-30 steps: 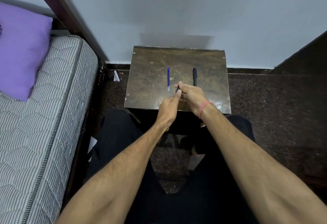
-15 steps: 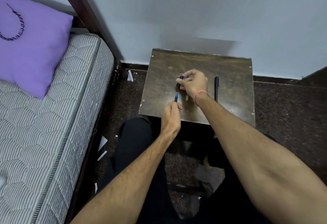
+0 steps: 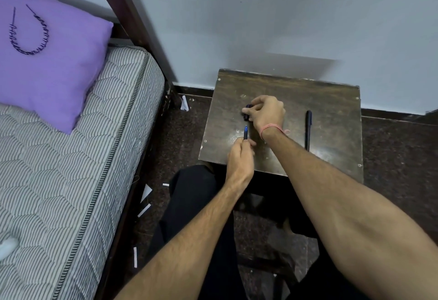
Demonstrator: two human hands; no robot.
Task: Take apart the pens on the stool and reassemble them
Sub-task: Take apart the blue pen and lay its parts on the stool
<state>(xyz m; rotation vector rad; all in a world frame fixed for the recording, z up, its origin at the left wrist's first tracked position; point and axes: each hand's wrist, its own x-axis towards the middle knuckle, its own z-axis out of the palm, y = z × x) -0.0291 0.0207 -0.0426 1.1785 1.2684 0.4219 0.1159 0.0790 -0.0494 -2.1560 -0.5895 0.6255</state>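
Note:
A dark wooden stool (image 3: 331, 100) stands against the wall. My left hand (image 3: 239, 157) grips a blue pen piece (image 3: 245, 132) upright over the stool's near left part. My right hand (image 3: 265, 111) is curled over another dark blue pen part (image 3: 247, 112) on the stool top, fingers pinching it; most of that part is hidden by the fingers. A black capped pen (image 3: 308, 129) lies lengthwise on the stool, to the right of my right wrist and apart from both hands.
A bed with a striped mattress (image 3: 71, 169) and a purple pillow (image 3: 47, 62) fills the left. A dark bedpost (image 3: 132, 22) rises beside the stool. Paper scraps (image 3: 145, 195) lie on the dark floor. My knees sit under the stool's near edge.
The hands, joined on one pen a second ago, have parted: the left kept a blue piece, the right went forward to the blue pen part on the stool. The view swung left.

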